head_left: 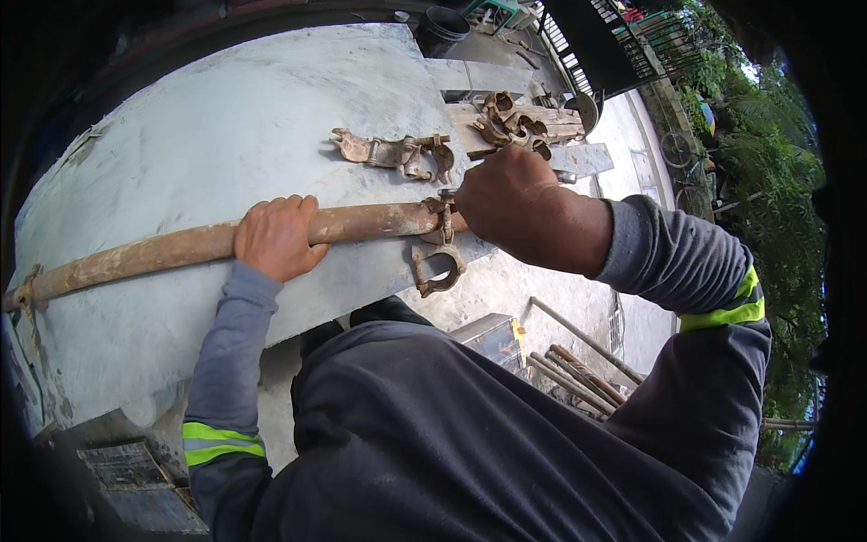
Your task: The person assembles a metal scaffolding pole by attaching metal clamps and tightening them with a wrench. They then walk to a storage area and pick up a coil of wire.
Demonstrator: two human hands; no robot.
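Note:
My left hand (275, 238) lies wrapped over a long rusty steel pipe (181, 246), which rests across the pale work board. Near the pipe's right end a rusty scaffold clamp (444, 221) is fitted round it. Its second, open jaw (440, 269) hangs toward me past the board's front edge. My right hand (510, 199) is closed in a fist just above the clamp, round what looks like a wrench (447, 192); its metal tip shows at the clamp's bolt, the rest mostly hidden by my fingers. Another clamp (397, 155) lies loose beyond the pipe.
Several rusty clamps (515, 122) are heaped on a wooden plank (564, 124) at the far right of the board (271, 99). A further clamp (27, 289) sits round the pipe's left end. Several pipes (578, 379) lie on the ground below right. A black bucket (442, 27) stands behind.

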